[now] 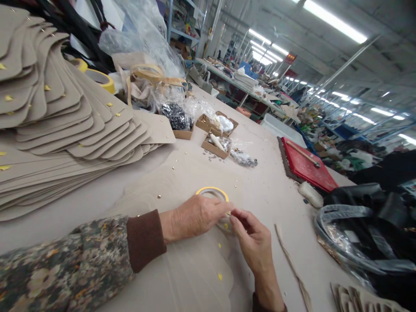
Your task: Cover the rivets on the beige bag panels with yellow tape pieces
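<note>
Head view: yellow tape roll (212, 188) partly hidden behind hands (194, 217), mainly left.

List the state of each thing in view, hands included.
Left hand, stretched over part of the tape.
Right hand, curled, close to the left.
Tape, wound in a roll, partly hidden.
Panels under the hands, overlapping.
Panel pile, stacked and fanned.
Boxes, open, with contents.
Hammer, lying on the red board.
Strip, lying twisted.
Lights, lit.

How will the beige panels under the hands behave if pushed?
The panels will probably slide over one another, since they overlap in a fan. They look light, given their thin edges. The small gold studs on them might catch.
</note>
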A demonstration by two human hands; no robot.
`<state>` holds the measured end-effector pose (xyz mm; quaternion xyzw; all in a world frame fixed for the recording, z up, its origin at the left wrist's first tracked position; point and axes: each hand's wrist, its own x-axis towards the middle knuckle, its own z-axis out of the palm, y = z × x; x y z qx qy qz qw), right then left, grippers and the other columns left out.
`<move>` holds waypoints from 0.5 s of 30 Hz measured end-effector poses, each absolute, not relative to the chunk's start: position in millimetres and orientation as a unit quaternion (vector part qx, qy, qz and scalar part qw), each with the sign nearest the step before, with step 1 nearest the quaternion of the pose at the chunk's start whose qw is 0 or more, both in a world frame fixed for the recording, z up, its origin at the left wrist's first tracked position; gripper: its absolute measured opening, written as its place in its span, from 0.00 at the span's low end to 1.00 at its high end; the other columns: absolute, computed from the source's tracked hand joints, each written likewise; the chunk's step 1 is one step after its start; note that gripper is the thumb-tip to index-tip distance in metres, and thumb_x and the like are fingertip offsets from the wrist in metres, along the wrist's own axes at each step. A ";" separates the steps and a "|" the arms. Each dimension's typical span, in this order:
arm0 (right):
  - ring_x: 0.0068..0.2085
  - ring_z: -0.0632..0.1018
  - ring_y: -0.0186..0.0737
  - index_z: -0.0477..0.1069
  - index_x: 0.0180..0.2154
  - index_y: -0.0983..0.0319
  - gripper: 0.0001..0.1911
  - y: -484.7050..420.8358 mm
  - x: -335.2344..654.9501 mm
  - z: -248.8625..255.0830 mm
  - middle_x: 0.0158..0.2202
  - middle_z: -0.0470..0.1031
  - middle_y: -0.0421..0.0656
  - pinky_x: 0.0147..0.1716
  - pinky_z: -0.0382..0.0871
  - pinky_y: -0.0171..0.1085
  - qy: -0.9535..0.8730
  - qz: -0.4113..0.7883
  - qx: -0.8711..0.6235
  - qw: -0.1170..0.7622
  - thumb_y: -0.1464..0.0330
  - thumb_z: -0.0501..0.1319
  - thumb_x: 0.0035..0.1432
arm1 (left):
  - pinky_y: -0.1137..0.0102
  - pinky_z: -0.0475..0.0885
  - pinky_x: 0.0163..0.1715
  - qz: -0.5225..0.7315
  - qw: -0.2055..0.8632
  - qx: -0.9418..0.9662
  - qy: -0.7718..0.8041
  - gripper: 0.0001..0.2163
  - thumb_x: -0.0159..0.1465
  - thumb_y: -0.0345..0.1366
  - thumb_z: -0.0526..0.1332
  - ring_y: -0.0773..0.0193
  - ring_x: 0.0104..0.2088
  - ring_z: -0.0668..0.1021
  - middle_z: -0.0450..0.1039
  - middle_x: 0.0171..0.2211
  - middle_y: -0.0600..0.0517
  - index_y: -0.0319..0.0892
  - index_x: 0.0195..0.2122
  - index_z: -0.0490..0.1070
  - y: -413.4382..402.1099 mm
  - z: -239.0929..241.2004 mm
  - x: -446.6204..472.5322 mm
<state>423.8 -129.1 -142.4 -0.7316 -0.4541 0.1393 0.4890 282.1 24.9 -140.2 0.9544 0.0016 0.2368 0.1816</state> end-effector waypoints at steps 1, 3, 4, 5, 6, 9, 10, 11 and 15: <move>0.36 0.80 0.39 0.79 0.43 0.61 0.09 -126.9 420.0 -142.3 0.38 0.82 0.44 0.37 0.75 0.35 -0.484 0.110 -0.718 0.488 0.65 0.64 0.62 | 0.71 0.69 0.33 0.246 0.199 0.949 -0.004 0.08 0.73 0.33 0.53 0.63 0.35 0.78 0.76 0.36 0.52 0.41 0.51 0.64 24.4 -140.8 282.2; 0.34 0.79 0.36 0.78 0.42 0.60 0.07 -123.1 414.1 -141.9 0.36 0.81 0.42 0.36 0.74 0.33 -0.533 0.044 -0.698 0.475 0.69 0.62 0.63 | 0.71 0.70 0.33 0.243 0.218 0.945 -0.006 0.09 0.73 0.33 0.54 0.63 0.37 0.79 0.77 0.38 0.51 0.40 0.53 0.63 23.7 -141.9 282.1; 0.34 0.79 0.35 0.78 0.41 0.60 0.06 -121.6 412.2 -141.7 0.36 0.81 0.42 0.35 0.74 0.32 -0.552 0.016 -0.691 0.467 0.71 0.62 0.63 | 0.71 0.69 0.33 0.236 0.220 0.946 -0.003 0.09 0.73 0.33 0.54 0.62 0.37 0.80 0.78 0.39 0.51 0.40 0.53 0.63 23.4 -142.2 282.0; 0.33 0.79 0.34 0.77 0.40 0.60 0.06 -120.3 411.0 -141.6 0.35 0.81 0.42 0.35 0.73 0.31 -0.567 -0.005 -0.685 0.457 0.72 0.61 0.64 | 0.71 0.69 0.32 0.229 0.220 0.948 -0.001 0.08 0.73 0.33 0.54 0.62 0.36 0.80 0.78 0.39 0.51 0.40 0.52 0.63 23.1 -142.5 281.8; 0.32 0.78 0.33 0.77 0.40 0.61 0.07 -119.3 410.3 -141.5 0.34 0.80 0.41 0.35 0.73 0.31 -0.579 -0.021 -0.681 0.448 0.73 0.60 0.64 | 0.70 0.69 0.30 0.224 0.218 0.950 0.001 0.08 0.73 0.34 0.53 0.62 0.35 0.80 0.78 0.38 0.51 0.40 0.51 0.63 22.8 -142.5 281.6; 0.29 0.78 0.32 0.76 0.38 0.62 0.07 -117.1 409.2 -140.9 0.30 0.79 0.40 0.32 0.73 0.30 -0.596 -0.053 -0.680 0.425 0.74 0.59 0.64 | 0.70 0.67 0.28 0.225 0.216 0.950 -0.005 0.05 0.73 0.33 0.54 0.63 0.32 0.79 0.77 0.35 0.52 0.40 0.48 0.63 21.4 -141.7 281.0; 0.28 0.77 0.32 0.75 0.37 0.62 0.07 -116.6 408.6 -140.6 0.29 0.78 0.40 0.31 0.72 0.29 -0.597 -0.064 -0.681 0.420 0.75 0.58 0.64 | 0.70 0.67 0.29 0.223 0.218 0.950 -0.006 0.04 0.73 0.33 0.54 0.63 0.32 0.79 0.77 0.35 0.52 0.40 0.47 0.63 20.9 -141.1 280.7; 0.26 0.77 0.32 0.75 0.37 0.62 0.07 -116.3 407.7 -140.3 0.28 0.78 0.40 0.30 0.72 0.29 -0.597 -0.078 -0.682 0.416 0.75 0.58 0.64 | 0.71 0.67 0.29 0.218 0.219 0.951 -0.004 0.03 0.72 0.32 0.54 0.64 0.33 0.79 0.76 0.35 0.53 0.40 0.46 0.63 20.4 -140.5 280.4; 0.24 0.76 0.32 0.75 0.35 0.63 0.08 -115.8 401.7 -138.8 0.26 0.77 0.39 0.28 0.71 0.29 -0.597 -0.142 -0.681 0.400 0.74 0.57 0.63 | 0.71 0.67 0.29 0.185 0.204 0.961 0.030 0.04 0.68 0.27 0.57 0.64 0.32 0.78 0.76 0.34 0.53 0.42 0.40 0.65 19.8 -137.2 279.5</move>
